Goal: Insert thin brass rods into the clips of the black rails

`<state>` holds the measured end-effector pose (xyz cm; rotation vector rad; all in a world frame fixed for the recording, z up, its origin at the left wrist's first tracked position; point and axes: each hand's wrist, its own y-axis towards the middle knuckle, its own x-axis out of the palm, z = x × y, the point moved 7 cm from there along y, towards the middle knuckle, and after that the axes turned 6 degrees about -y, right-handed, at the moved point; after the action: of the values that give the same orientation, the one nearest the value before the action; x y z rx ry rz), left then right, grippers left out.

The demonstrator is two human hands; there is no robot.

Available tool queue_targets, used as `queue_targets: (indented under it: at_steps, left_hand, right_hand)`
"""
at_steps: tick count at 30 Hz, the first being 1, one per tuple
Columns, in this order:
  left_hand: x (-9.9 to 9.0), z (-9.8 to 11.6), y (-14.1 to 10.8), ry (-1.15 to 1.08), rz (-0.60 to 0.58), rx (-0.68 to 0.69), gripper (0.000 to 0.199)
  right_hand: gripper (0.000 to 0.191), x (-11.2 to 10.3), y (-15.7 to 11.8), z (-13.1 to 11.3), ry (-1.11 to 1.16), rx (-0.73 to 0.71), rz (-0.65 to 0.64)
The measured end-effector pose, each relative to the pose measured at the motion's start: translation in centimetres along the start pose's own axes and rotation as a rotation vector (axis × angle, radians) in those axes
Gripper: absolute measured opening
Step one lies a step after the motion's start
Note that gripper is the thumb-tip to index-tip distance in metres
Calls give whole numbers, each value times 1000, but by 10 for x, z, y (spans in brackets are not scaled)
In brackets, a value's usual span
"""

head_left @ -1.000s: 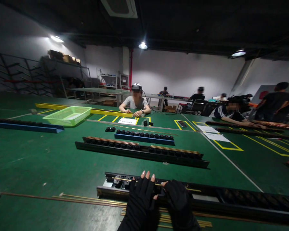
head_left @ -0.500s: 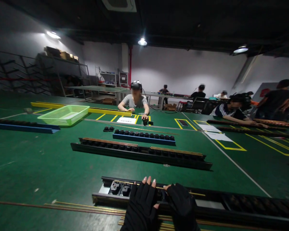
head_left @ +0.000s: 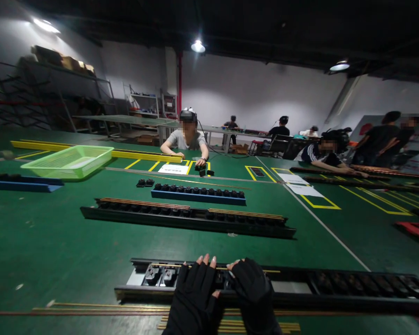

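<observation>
A long black channel (head_left: 293,298) lies across the table in front of me, holding a row of black square blocks (head_left: 152,274). Along its left half runs a thin brass rod (head_left: 273,271), laid over the blocks. My left hand (head_left: 195,286), in a black fingerless glove, rests over the channel with its fingers stretched out and pressing near the rod. Beside it, my right hand (head_left: 250,284), gloved the same, is curled with its fingertips at the rod; its palm side is hidden. Loose brass rods (head_left: 226,325) lie on the table under my wrists.
Beyond sits another black channel (head_left: 188,218) topped with rods, then a blue channel (head_left: 199,197) of black blocks. A green basket (head_left: 70,163) and a yellow channel (head_left: 146,156) stand farther left. A co-worker (head_left: 186,137) sits opposite. A red object (head_left: 415,230) lies at right.
The view has shifted to the right, so most things appear farther left. Both hands keep nearly the same places on the channel and the rod.
</observation>
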<state>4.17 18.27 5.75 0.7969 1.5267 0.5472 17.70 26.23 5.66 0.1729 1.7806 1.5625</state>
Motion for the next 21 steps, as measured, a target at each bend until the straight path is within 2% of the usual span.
queue_targets:
  at_steps: [5, 10, 15, 18, 21]
  left_hand:
    - [-6, 0, 5, -27, 0, -6, 47]
    - [-3, -1, 2, -53, -13, -25, 52]
    - [4, -4, -2, -89, 0, -68, 55]
    - [4, -3, -1, -90, 0, -82, 53]
    - [1, 0, 1, -79, 13, -85, 49]
  right_hand:
    - [30, -12, 0, 17, 108, 168, 5]
    - [24, -32, -22, 60, 118, 481, 110]
    - [29, -38, -43, 97, 171, 785, 151]
    - [36, -42, -46, 109, 212, 918, 208]
    - [39, -43, -45, 115, 251, 987, 241]
